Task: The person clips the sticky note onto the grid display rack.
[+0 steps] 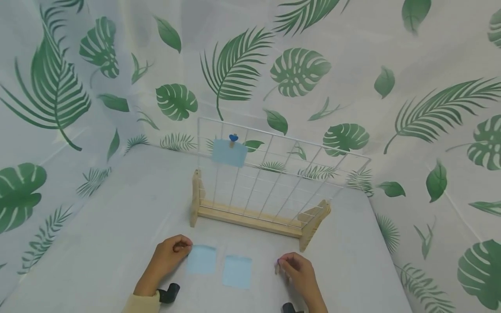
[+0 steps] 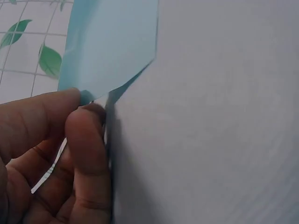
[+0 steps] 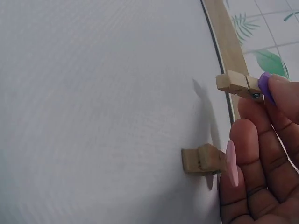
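Observation:
My left hand (image 1: 171, 255) pinches the upper left corner of a light blue paper square (image 1: 201, 260); in the left wrist view that paper is slightly lifted at the corner. Beside it, to the right, a second blue paper square (image 1: 237, 272) lies flat on the table. My right hand (image 1: 298, 270) holds a small wooden clothespin with a purple decoration (image 3: 238, 84) between thumb and fingers. Another small clothespin with a pink disc (image 3: 205, 159) is on the white surface, close by the right fingertips.
Behind the papers stands a white wire grid rack (image 1: 270, 174) on a wooden base (image 1: 250, 224). A third blue paper (image 1: 228, 153) hangs on its upper left, clipped by a clothespin with a blue heart (image 1: 233, 138). Leaf-patterned sheeting (image 1: 242, 69) encloses the white table (image 1: 98, 243).

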`<control>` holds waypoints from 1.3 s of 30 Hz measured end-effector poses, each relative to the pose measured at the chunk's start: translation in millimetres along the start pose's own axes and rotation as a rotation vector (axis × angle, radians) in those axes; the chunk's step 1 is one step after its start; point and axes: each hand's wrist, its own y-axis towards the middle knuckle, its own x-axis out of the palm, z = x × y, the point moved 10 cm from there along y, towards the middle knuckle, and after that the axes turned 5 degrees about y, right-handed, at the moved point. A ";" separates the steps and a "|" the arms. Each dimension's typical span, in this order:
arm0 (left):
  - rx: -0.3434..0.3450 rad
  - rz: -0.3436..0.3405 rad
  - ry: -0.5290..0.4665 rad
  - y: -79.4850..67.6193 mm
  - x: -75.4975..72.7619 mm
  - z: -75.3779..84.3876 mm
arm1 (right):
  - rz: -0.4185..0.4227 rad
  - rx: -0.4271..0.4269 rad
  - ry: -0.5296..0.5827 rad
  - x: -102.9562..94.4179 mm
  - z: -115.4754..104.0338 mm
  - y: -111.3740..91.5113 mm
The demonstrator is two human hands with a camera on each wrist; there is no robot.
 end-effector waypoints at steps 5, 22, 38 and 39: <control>0.009 -0.018 -0.012 1.6 -2.0 3.2 | 0.027 -0.001 0.028 -4.4 -4.1 1.9; 0.025 -0.018 -0.153 -0.1 1.4 3.5 | 0.025 -0.110 0.013 -9.8 -10.5 -4.4; 0.036 0.028 -0.212 -5.2 -6.3 9.7 | 0.064 -0.241 0.025 -16.8 -36.0 -12.3; 0.035 0.024 -0.222 -5.5 -5.9 10.2 | 0.065 -0.251 0.020 -16.7 -38.0 -13.0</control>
